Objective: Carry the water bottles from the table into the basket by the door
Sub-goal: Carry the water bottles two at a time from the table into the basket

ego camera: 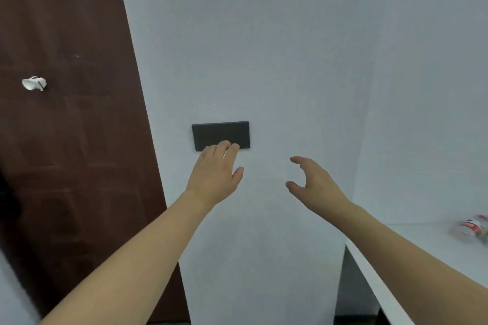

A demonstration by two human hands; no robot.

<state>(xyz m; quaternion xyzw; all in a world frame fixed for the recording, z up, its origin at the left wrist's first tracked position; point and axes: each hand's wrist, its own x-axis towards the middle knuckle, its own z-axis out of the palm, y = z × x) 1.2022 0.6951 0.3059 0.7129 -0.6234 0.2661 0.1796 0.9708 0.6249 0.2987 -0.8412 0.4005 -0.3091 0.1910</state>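
Water bottles [471,229] lie on the table [433,258] far right of the nearer, empty, half-curled right hand [314,179].

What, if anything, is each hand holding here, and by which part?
Nothing is held. The left hand is open, its fingertips in front of the black rectangular wall panel. The right hand is open and empty, fingers loosely curved.

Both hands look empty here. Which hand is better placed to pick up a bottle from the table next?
Right hand, probably: it is open on the side of the table, where the bottles lie. The left hand is by the dark wall panel.
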